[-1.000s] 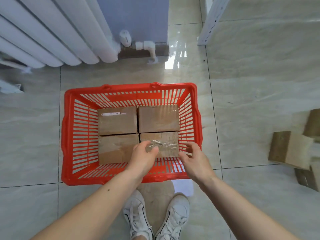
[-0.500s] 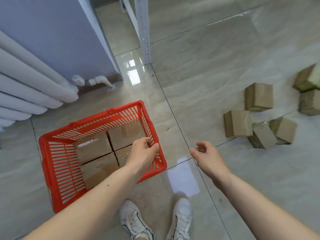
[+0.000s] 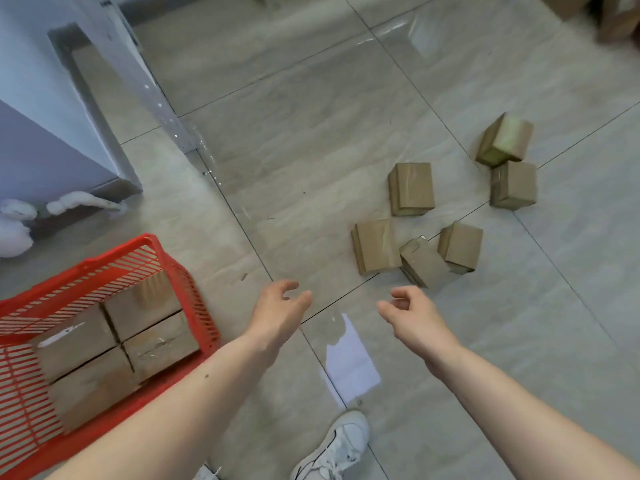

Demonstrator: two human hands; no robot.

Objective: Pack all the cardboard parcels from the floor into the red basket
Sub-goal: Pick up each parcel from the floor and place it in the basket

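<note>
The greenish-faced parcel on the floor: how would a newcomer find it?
Start at the loose parcels on the tiled floor, right of the red basket. Go to the farthest one, above the rest. It alone is tipped on an edge, showing a pale greenish face.

White sneaker [image 3: 337, 445] (tiled floor [image 3: 311, 133]), radiator pipe [image 3: 83, 200]

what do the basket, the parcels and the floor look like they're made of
Red basket: looks like moulded plastic, with slotted lattice walls. Parcels on the floor: matte brown cardboard, some apparently taped. Floor: glossy grey stone-look tiles, probably ceramic, with grout lines and reflections.
</note>
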